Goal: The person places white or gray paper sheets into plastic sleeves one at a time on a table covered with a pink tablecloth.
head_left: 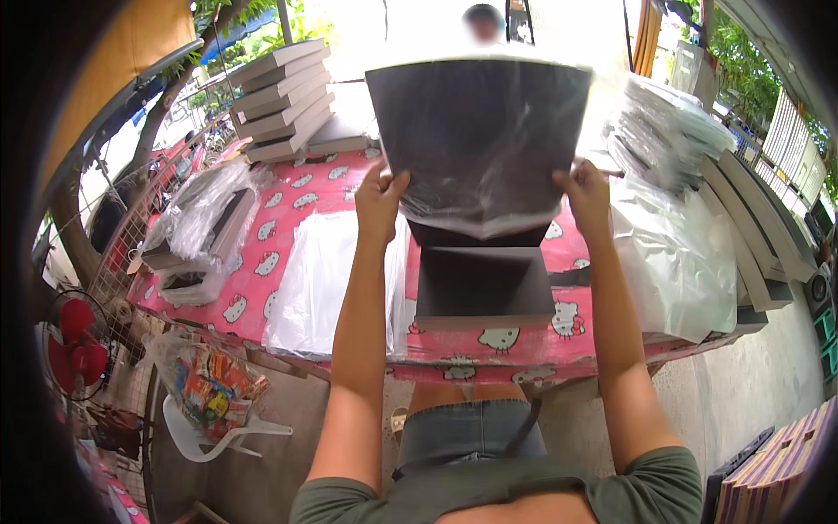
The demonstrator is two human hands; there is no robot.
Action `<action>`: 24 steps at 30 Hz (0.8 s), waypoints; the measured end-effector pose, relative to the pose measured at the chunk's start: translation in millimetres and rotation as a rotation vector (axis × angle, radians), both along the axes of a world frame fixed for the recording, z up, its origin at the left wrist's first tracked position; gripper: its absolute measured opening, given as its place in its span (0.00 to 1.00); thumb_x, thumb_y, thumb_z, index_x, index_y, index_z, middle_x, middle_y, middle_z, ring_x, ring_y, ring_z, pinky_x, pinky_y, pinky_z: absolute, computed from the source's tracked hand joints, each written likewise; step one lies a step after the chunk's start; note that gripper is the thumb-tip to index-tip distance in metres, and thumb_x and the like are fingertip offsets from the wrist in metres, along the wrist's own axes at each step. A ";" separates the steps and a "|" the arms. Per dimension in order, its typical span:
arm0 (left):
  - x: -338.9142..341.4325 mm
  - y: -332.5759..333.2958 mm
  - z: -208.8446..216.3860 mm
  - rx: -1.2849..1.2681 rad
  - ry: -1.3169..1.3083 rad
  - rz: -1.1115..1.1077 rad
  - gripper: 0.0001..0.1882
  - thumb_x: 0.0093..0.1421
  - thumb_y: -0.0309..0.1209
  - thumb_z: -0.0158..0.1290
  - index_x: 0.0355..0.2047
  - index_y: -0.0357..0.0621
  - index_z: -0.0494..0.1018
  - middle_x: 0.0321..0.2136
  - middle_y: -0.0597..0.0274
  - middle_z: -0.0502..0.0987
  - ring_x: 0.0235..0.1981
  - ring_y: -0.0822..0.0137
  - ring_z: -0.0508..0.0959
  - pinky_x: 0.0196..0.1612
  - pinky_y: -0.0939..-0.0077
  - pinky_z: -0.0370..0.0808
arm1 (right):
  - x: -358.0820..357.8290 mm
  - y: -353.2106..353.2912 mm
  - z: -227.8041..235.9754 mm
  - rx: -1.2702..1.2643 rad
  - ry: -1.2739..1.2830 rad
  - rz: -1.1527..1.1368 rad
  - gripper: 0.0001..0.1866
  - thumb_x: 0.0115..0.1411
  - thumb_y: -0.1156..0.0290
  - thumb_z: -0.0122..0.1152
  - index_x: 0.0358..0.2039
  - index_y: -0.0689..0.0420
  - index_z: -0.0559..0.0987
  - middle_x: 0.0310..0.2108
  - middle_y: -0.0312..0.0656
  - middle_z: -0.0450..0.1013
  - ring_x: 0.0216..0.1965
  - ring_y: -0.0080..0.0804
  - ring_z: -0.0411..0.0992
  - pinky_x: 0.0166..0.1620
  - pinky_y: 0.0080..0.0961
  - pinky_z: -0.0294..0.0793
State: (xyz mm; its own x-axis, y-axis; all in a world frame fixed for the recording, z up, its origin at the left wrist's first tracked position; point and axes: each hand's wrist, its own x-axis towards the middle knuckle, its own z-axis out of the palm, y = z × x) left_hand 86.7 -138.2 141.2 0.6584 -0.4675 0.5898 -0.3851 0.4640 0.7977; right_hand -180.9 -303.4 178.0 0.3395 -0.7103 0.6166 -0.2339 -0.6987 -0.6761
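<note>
A flat black panel (480, 131) in clear plastic is held up over the table, tilted with its broad face toward me. My left hand (381, 201) pinches its left edge, thumb in front. My right hand (588, 196) grips the opposite edge the same way. Loose plastic sags along the panel's lower edge. Below it, an open black box (485, 284) with grey sides stands on the table, its inside facing up. Part of the table behind that box is hidden by the panel.
The pink patterned table cover (266, 262) carries clear plastic sheets (319, 288), more plastic bags (672, 262) and plastic-wrapped boxes (196, 227). Grey boxes (284, 100) are stacked at back left; wrapped pieces (663, 131) pile at back right. A white chair (196, 441) and red fan (78, 345) stand left. A person (483, 24) is beyond.
</note>
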 end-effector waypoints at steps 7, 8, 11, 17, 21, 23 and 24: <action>-38.4 50.7 -18.4 0.144 0.680 -0.488 0.30 0.59 0.31 0.48 0.58 0.45 0.46 0.53 0.49 0.58 0.52 0.70 0.62 0.35 0.79 0.71 | -39.8 0.2 -74.5 0.653 -0.166 0.292 0.23 0.50 0.68 0.61 0.43 0.62 0.65 0.29 0.44 0.71 0.26 0.22 0.68 0.26 0.16 0.66; -29.0 70.6 -51.3 0.211 0.657 -0.625 0.40 0.53 0.30 0.55 0.59 0.45 0.42 0.59 0.49 0.45 0.59 0.65 0.51 0.49 0.72 0.66 | -47.9 18.9 -91.1 0.862 -0.193 0.403 0.22 0.53 0.67 0.57 0.46 0.62 0.63 0.36 0.47 0.69 0.31 0.26 0.69 0.29 0.14 0.68; -94.2 131.5 -49.9 0.517 0.199 -0.533 0.52 0.39 0.22 0.62 0.60 0.47 0.41 0.58 0.50 0.48 0.56 0.60 0.56 0.52 0.71 0.62 | -105.0 78.8 -115.8 0.786 0.202 0.662 0.34 0.47 0.84 0.56 0.55 0.62 0.56 0.45 0.53 0.65 0.53 0.30 0.59 0.52 0.26 0.61; -141.5 206.6 -97.4 0.747 -0.071 0.080 0.27 0.55 0.16 0.41 0.56 0.38 0.53 0.53 0.50 0.63 0.39 0.75 0.71 0.35 0.86 0.68 | -153.3 191.6 -124.7 0.392 0.274 0.203 0.26 0.42 0.90 0.45 0.45 0.61 0.72 0.35 0.48 0.74 0.34 0.26 0.72 0.40 0.17 0.68; -195.3 255.6 -103.3 0.611 0.293 0.117 0.23 0.56 0.16 0.37 0.55 0.36 0.57 0.51 0.46 0.66 0.47 0.69 0.70 0.45 0.84 0.65 | -192.1 238.5 -135.5 0.261 0.355 0.295 0.24 0.45 0.85 0.52 0.46 0.59 0.72 0.32 0.49 0.74 0.30 0.32 0.73 0.37 0.20 0.71; -213.7 263.6 -109.7 0.547 0.252 0.235 0.20 0.57 0.16 0.37 0.51 0.35 0.61 0.51 0.47 0.66 0.47 0.70 0.70 0.45 0.85 0.65 | -197.3 246.8 -138.9 0.304 0.328 0.310 0.25 0.45 0.83 0.56 0.47 0.59 0.72 0.30 0.48 0.73 0.28 0.35 0.72 0.36 0.21 0.71; -220.5 265.3 -114.4 0.503 0.234 0.302 0.19 0.57 0.16 0.37 0.50 0.35 0.63 0.51 0.48 0.65 0.46 0.71 0.70 0.45 0.85 0.65 | -196.2 250.0 -137.1 0.305 0.349 0.333 0.25 0.45 0.81 0.58 0.47 0.59 0.72 0.29 0.48 0.73 0.27 0.34 0.71 0.35 0.21 0.71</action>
State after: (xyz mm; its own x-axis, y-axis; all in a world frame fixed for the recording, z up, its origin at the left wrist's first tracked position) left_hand -133.8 127.1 26.8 0.8898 -0.4233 0.1707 -0.2296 -0.0919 0.9690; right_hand -377.1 -53.4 40.9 0.7225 -0.6582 0.2115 -0.2797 -0.5581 -0.7812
